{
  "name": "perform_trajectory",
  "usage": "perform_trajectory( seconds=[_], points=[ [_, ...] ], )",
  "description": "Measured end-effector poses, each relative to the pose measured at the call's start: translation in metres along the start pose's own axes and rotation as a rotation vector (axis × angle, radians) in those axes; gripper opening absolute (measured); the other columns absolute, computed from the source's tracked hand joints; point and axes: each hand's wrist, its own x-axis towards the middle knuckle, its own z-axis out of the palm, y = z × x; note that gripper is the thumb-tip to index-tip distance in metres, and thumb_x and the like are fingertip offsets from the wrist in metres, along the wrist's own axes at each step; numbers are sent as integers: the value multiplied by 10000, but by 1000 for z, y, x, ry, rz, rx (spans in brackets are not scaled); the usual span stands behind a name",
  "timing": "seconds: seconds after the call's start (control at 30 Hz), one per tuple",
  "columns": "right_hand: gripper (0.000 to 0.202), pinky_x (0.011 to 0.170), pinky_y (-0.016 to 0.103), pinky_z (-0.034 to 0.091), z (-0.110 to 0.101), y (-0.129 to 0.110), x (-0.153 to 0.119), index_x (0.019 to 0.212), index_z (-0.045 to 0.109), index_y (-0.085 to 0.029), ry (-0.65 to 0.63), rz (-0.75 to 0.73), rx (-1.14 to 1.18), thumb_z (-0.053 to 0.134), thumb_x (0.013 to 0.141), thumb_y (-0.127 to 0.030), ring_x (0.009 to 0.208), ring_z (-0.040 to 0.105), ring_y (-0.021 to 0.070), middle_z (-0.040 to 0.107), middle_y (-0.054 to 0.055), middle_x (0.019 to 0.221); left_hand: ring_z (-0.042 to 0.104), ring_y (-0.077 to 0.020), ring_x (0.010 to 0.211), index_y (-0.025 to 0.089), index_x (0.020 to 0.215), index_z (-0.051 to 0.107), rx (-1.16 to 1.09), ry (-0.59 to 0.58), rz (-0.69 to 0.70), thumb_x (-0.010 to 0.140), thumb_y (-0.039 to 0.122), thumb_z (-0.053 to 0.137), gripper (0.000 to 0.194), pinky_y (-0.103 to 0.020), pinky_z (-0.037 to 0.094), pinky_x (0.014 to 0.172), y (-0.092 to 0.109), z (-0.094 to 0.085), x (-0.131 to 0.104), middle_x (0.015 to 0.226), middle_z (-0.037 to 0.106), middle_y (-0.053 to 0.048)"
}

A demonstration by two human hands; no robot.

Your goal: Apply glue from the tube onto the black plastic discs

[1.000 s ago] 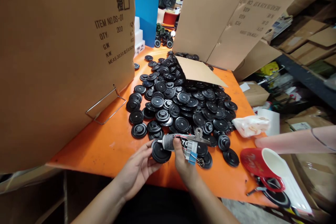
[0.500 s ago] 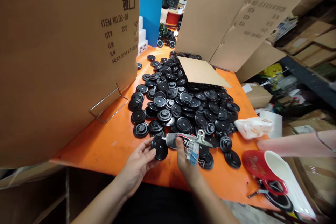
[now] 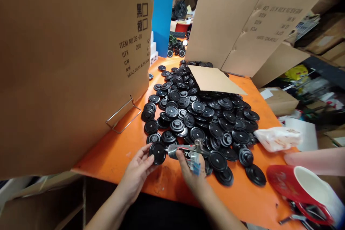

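Observation:
My left hand (image 3: 138, 169) grips a round black disc (image 3: 157, 153) by its edge, the flat face turned toward me. In my right hand (image 3: 192, 176) is a glue tube (image 3: 179, 151), its nozzle pointing left at the disc's right rim. Whether the nozzle touches the disc I cannot tell. A metal bulldog clip (image 3: 198, 146) and a blue binder clip (image 3: 196, 168) are fixed on the tube's rear end. Just beyond both hands, a big heap of similar black discs (image 3: 198, 106) covers the orange table (image 3: 113, 158).
A tall cardboard box (image 3: 81, 61) stands at left, with a bent wire stand (image 3: 122, 116) beside it. A cardboard flap (image 3: 215, 80) lies over the heap. Toward the right are a white plastic bag (image 3: 277, 138) and a red mug (image 3: 285, 183).
The view has shifted, so the surroundings appear farther right and lower. Both hands keep their hold; the disc is now slightly left and the tube nozzle sits at its right rim.

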Motion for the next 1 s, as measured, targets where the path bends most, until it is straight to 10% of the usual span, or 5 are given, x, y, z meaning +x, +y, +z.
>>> perform_trajectory(
  seconds=[0.3, 0.4, 0.53, 0.73, 1.0],
  points=[
    [543, 994, 360, 371, 1, 4, 18, 1195, 537, -185, 184, 416, 262, 611, 743, -476, 1117, 530, 216, 615, 56, 1153, 544, -283, 1070, 202, 1068, 619, 812, 395, 329, 710, 395, 644, 408, -382, 435, 891, 44, -81, 43, 1153, 603, -105],
    [522, 835, 320, 490, 1, 7, 18, 1141, 570, -154, 192, 506, 369, 608, 740, -485, 1022, 592, 219, 629, 62, 1129, 442, -284, 1182, 216, 1135, 586, 1271, 351, 604, 822, 413, 476, 386, -391, 291, 1013, 54, -59, 53, 1246, 543, -109],
    [478, 627, 280, 530, 4, 1, 18, 1033, 616, -129, 187, 579, 515, 596, 741, -506, 773, 659, 195, 690, 75, 946, 491, -323, 1098, 243, 1137, 590, 1456, 200, 550, 786, 443, 523, 409, -430, 294, 957, 61, -17, 79, 1122, 619, -121],
    [522, 574, 270, 511, 5, -9, 21, 998, 600, -153, 221, 633, 676, 663, 650, -537, 723, 661, 190, 691, 44, 866, 525, -292, 993, 226, 927, 638, 1310, 113, 490, 647, 325, 676, 299, -375, 351, 856, 63, 0, 101, 1023, 606, -96],
    [464, 610, 272, 516, -3, -3, 17, 1000, 620, -143, 197, 586, 597, 614, 727, -519, 805, 655, 202, 687, 66, 937, 606, -195, 860, 163, 1074, 534, 708, -53, 192, 822, 411, 460, 362, -268, 456, 657, 22, 23, 52, 985, 639, -83]
  ],
)
